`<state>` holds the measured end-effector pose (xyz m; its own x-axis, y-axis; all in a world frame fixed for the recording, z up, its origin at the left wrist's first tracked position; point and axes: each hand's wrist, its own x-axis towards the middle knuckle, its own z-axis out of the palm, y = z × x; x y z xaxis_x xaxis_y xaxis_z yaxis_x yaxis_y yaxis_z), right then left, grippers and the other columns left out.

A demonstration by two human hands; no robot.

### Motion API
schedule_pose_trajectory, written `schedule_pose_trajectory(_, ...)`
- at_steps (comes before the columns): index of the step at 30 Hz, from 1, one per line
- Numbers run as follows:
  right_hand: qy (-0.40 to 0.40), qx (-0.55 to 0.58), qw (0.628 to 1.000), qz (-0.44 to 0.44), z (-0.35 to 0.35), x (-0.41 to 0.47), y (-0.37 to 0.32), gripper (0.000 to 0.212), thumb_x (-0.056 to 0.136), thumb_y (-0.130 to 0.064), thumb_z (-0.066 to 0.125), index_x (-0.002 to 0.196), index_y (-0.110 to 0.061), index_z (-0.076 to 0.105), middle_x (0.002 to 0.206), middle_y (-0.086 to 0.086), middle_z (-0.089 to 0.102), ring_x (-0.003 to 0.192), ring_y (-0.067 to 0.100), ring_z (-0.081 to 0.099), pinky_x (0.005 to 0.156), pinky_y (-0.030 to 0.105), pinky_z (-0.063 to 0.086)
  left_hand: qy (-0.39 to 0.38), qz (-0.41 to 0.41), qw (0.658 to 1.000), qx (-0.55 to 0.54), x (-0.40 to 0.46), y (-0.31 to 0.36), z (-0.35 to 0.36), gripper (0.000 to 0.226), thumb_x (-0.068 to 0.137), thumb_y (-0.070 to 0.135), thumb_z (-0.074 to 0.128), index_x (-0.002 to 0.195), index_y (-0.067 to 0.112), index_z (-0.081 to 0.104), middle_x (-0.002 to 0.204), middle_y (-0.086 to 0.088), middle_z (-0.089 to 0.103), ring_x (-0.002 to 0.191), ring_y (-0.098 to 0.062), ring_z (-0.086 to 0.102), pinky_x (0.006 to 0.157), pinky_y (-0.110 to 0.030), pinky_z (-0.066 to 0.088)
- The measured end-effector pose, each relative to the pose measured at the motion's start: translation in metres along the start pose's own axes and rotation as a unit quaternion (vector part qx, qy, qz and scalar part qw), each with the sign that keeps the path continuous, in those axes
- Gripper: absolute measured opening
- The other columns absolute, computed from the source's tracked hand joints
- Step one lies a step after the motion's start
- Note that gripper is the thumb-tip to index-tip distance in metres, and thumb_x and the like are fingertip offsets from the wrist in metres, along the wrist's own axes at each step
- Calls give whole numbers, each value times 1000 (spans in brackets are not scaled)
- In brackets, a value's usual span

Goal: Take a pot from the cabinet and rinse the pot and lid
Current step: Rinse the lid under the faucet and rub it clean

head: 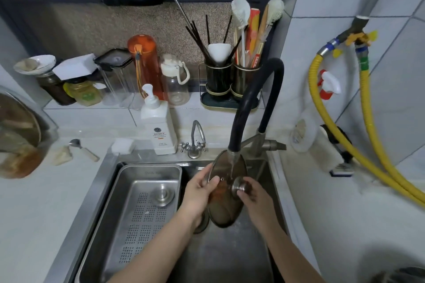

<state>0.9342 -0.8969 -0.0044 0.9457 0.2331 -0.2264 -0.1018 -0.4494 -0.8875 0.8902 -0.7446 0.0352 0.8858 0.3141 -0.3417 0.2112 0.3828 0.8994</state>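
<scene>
A cramped kitchen corner, tiled in white, with a dark-framed screened window (92, 18) above a pale counter (34, 213) and a stainless sink (230, 259). At far left on the counter, a large glass lid (18, 135) leans over a stained dish; just beside it lie a spoon (84, 149) and a white sponge (123, 146). Along the ledge behind stand jars (69, 87), a clear canister (117, 78), an orange bottle (143, 64) and a small clear bottle (176, 82). A white pump bottle of dish soap (158, 124) stands at the sink's back edge, next to a small two-handled tap (195, 142). In the sink's left half sits a perforated steel drain tray (147, 209).

My left hand (197, 193) grips the rim of the pot's glass lid (226, 202), thumb curled over its top face, fingers behind. The lid is tilted nearly on edge, held above the sink's right basin directly under the outlet of the black gooseneck faucet (253, 103); water runs onto the glass. My right hand (255, 197) holds the lid from the other side, its fingers (242, 193) curled round the metal knob (239, 187). The pot itself is not in sight.

Behind the faucet, twin black-and-gold holders (232, 78) carry chopsticks, brushes and a white spoon. At right, yellow corrugated hoses (368, 122) loop down the tiled wall from a valve (358, 37), with a red-and-white spray nozzle (328, 85) between them.
</scene>
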Motion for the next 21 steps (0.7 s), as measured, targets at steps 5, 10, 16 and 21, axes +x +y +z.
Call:
schedule_pose_trajectory(5, 57, -5, 998, 18, -7, -12, 1, 28, 90, -18, 58, 118, -15, 54, 98, -3, 60, 94, 18, 59, 71, 20, 41, -101, 9, 987, 125, -2, 10, 13, 59, 85, -19, 45, 121, 27, 50, 102, 10, 67, 85, 0, 65, 73, -13, 53)
schedule_pose_trajectory(10, 27, -40, 998, 39, 7, -36, 12, 20, 88, -23, 61, 106, -17, 57, 90, -7, 62, 88, 12, 61, 65, 13, 37, -118, 26, 969, 215, -5, 9, -6, 41, 85, -14, 53, 121, 4, 57, 99, -9, 69, 81, -12, 65, 71, -17, 53)
schedule_pose_trajectory(16, -8, 267, 952, 147, 11, -29, -20, 26, 94, -19, 50, 110, -3, 62, 106, 16, 68, 98, 25, 65, 78, 32, 53, -94, 124, 881, 447, -6, 23, -17, 28, 83, 14, 66, 110, 17, 64, 98, 0, 70, 87, -12, 62, 82, -28, 49)
schedule_pose_trajectory(21, 0, 447, 868, 215, -2, -11, -39, 31, 92, -27, 55, 86, 2, 66, 80, 22, 69, 77, 34, 64, 76, 45, 52, -113, 254, 747, 605, -21, 9, -26, 27, 84, 28, 56, 111, 30, 59, 105, 3, 71, 99, -18, 63, 79, -30, 45)
